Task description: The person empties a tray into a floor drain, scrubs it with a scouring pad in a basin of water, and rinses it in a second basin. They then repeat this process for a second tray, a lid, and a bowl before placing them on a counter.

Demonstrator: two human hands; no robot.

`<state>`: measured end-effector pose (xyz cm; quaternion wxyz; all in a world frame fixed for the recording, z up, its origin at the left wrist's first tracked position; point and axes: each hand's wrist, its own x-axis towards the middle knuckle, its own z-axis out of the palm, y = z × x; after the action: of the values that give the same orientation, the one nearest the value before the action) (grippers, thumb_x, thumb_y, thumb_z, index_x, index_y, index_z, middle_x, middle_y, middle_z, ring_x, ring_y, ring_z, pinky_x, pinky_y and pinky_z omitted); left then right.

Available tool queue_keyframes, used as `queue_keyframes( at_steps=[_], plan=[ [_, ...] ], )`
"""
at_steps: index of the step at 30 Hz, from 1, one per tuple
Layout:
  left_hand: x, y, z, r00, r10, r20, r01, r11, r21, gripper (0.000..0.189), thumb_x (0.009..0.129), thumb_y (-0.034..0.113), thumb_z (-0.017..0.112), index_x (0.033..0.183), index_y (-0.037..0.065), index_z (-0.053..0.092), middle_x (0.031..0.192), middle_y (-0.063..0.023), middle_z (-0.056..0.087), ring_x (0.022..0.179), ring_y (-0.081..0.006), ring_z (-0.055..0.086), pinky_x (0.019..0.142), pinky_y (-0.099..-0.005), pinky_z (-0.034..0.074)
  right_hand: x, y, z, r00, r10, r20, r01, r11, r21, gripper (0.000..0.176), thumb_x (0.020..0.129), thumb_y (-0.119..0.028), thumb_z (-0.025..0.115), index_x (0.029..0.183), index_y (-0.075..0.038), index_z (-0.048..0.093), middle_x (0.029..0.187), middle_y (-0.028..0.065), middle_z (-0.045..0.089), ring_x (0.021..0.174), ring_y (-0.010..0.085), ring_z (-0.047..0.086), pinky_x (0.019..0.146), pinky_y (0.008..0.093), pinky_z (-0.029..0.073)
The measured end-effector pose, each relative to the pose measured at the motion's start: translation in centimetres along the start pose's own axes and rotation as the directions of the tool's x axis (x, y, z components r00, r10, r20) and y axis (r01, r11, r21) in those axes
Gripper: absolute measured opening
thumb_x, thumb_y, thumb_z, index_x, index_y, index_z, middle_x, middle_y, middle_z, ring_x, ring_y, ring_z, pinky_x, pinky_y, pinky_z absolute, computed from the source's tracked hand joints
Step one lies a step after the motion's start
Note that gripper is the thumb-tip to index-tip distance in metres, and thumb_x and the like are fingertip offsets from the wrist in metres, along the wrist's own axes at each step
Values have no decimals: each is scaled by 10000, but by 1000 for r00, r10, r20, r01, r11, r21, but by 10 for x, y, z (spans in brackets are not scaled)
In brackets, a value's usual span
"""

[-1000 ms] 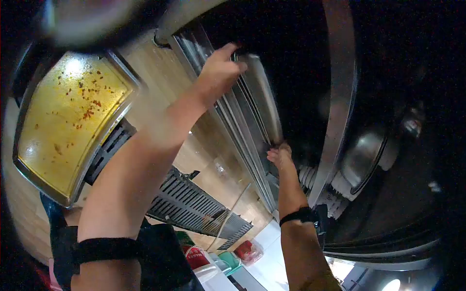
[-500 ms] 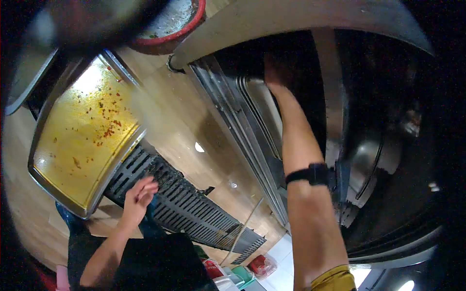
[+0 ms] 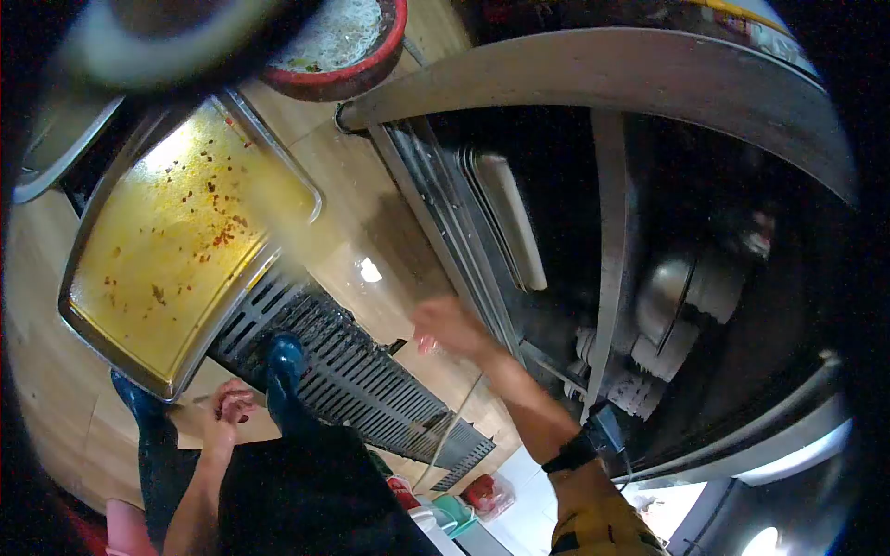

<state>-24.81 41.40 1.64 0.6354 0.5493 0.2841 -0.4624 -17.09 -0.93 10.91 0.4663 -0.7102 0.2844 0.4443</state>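
A deep rectangular metal tray (image 3: 176, 375) of yellow, oily liquid with red and dark bits stands at the left. Below its near corner, in front of my body, my left hand (image 3: 232, 403) is loosely curled with nothing in it. My right hand (image 3: 450, 329) hangs in the air beside the metal rack (image 3: 607, 250), its fingers loosely bent, apart and holding nothing. A black band (image 3: 579, 449) circles that wrist. Inside the rack, several nested metal trays (image 3: 501, 218) stand on edge, away from my hand.
A slotted floor drain grate (image 3: 371, 380) runs past my blue boots (image 3: 286, 357). A red-rimmed tub (image 3: 338, 79) of whitish contents stands at the top. Deeper in the rack is a rounded metal container (image 3: 663, 292) beside stacked pale dishes (image 3: 667, 350). A pink object (image 3: 128, 528) is at lower left.
My right hand has come out of the rack, away from the nested trays, toward the drain grate. My left hand has dropped lower and closer to my body.
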Motion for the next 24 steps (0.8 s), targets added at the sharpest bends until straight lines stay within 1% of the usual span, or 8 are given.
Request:
queue_keyframes(
  at_steps=[4, 5, 6, 8, 12, 15, 19, 24],
  plan=[
    [-19, 32, -7, 985, 61, -160, -54, 997, 46, 360, 900, 268, 503, 1193, 59, 508, 972, -66, 625, 790, -171, 634, 632, -263, 468, 0, 0, -4, 965, 164, -204, 5, 767, 642, 238, 876, -227, 507, 782, -25, 593, 682, 105, 596, 594, 219, 607, 555, 349, 491],
    [-19, 35, -14, 982, 77, -173, -69, 996, 51, 360, 900, 268, 503, 1193, 59, 508, 972, -66, 625, 790, -171, 634, 632, -263, 468, 3, 28, 9, 960, 181, -214, -226, 951, -210, 235, 866, -230, 511, 805, -22, 604, 712, 114, 607, 620, 225, 613, 575, 358, 493],
    [-22, 35, -26, 987, 13, -159, -11, 1000, 14, 367, 900, 285, 505, 1190, 60, 510, 974, -68, 626, 795, -174, 636, 630, -264, 469, 1, 46, 29, 962, 203, -181, -264, 535, -802, 236, 857, -233, 516, 829, -20, 614, 743, 123, 617, 645, 230, 619, 594, 367, 495],
    [-37, 36, -58, 987, -62, -148, 54, 997, -55, 386, 889, 329, 527, 1177, 70, 518, 962, -61, 627, 791, -175, 638, 620, -263, 471, -11, 74, 61, 958, 259, -124, -206, 318, -925, 253, 838, -238, 526, 875, -14, 635, 804, 141, 638, 696, 242, 630, 634, 384, 500],
    [-75, 76, -125, 919, 39, -392, -82, 992, -92, 396, 878, 312, 546, 1153, 29, 519, 951, -72, 624, 794, -168, 627, 635, -259, 470, -11, 110, 103, 961, -195, -194, 166, 973, -160, 217, 788, -205, 578, 846, -11, 658, 794, 144, 659, 714, 224, 644, 615, 358, 504],
    [-105, 99, -193, 859, 43, -511, -111, 988, -103, 363, 868, 242, 534, 1163, 31, 515, 960, -89, 621, 807, -171, 619, 640, -274, 474, -42, 60, 110, 985, -57, -164, -40, 844, -536, 122, 756, -88, 593, 733, 22, 640, 629, 108, 631, 578, 185, 616, 504, 300, 485],
    [-134, 102, -288, 840, 3, -543, -79, 990, -117, 353, 857, 196, 503, 1170, 32, 509, 968, -95, 619, 809, -196, 627, 635, -302, 485, -69, 20, 134, 878, 257, -403, -291, 956, -25, 137, 727, -86, 597, 666, 36, 612, 578, 111, 607, 463, 165, 576, 446, 301, 468],
    [-175, 105, -388, 812, -132, -569, 47, 986, -162, 360, 828, 204, 521, 1155, 53, 509, 951, -99, 618, 772, -209, 636, 602, -319, 493, -96, 46, 194, 893, -54, -446, -226, 803, -551, 173, 699, -126, 624, 620, 25, 595, 532, 105, 588, 447, 160, 571, 440, 322, 466]
  ],
)
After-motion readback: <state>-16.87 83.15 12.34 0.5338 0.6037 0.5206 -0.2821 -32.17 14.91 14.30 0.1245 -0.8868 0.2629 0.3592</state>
